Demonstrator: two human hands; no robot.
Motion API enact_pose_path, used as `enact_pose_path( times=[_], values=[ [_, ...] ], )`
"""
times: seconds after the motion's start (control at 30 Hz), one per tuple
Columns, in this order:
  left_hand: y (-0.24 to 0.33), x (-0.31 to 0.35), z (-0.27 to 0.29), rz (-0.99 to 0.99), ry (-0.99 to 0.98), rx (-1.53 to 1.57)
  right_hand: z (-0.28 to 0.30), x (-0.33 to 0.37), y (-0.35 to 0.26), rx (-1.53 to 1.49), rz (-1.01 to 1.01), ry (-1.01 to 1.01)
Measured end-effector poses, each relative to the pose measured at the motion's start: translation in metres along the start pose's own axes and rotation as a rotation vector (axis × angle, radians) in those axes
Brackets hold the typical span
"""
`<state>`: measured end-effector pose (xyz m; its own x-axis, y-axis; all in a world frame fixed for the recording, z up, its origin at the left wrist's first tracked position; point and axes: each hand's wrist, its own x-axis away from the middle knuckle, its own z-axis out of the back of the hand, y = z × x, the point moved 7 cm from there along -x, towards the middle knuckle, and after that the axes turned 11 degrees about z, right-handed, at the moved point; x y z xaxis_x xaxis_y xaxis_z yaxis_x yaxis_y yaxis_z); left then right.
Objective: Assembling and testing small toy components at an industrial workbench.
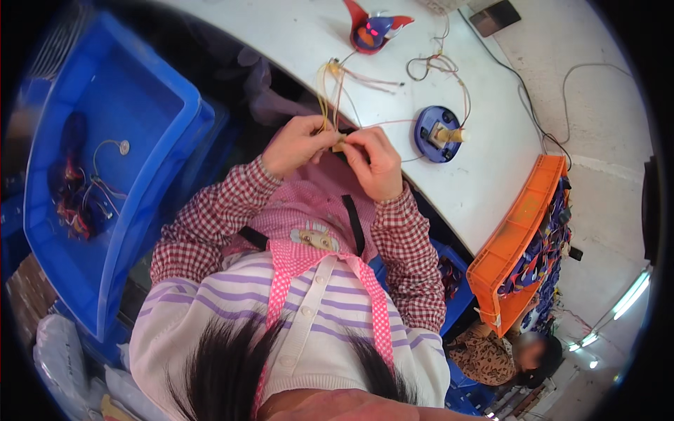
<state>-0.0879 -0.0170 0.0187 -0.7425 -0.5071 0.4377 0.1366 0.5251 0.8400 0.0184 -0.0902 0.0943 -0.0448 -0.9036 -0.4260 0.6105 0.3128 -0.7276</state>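
Over the table's near edge, my left hand (298,146) is closed in a pinch at the lower ends of a bundle of thin yellow and reddish wires (335,91). My right hand (377,160) meets it, thumb and fingers pressed on a small yellowish piece (340,146) between both hands. The fingertips partly hide this piece, so its kind is unclear. The wires run up onto the white table. To the right of my hands lies a round blue plastic part (426,135) with a pale yellowish piece at its middle and wires attached.
A red and blue toy part (368,35) with pink lights stands on the white table (295,38). At left is a blue bin (151,91) holding wired parts. An orange crate (516,224) full of similar parts stands at right, with another person (488,354) beyond it.
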Motion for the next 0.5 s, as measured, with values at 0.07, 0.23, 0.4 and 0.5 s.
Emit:
enact_pose_path(
  times=[0.07, 0.23, 0.4, 0.5],
  values=[
    [0.0004, 0.0020, 0.0017, 0.037, 0.004, 0.000, -0.0029, 0.0006, -0.0005, -0.006, 0.023, -0.015],
    [-0.0012, 0.0024, 0.0006, 0.075, 0.006, 0.008, -0.0065, 0.0078, 0.0034, -0.010, 0.063, -0.020],
    [0.0010, -0.0008, 0.0009, 0.086, 0.008, 0.018, -0.0073, 0.0071, 0.0078, -0.002, 0.062, -0.001],
    [0.0014, -0.0020, 0.0002, 0.084, 0.011, 0.011, -0.0076, 0.0077, 0.0087, 0.009, 0.056, 0.015]
  ],
)
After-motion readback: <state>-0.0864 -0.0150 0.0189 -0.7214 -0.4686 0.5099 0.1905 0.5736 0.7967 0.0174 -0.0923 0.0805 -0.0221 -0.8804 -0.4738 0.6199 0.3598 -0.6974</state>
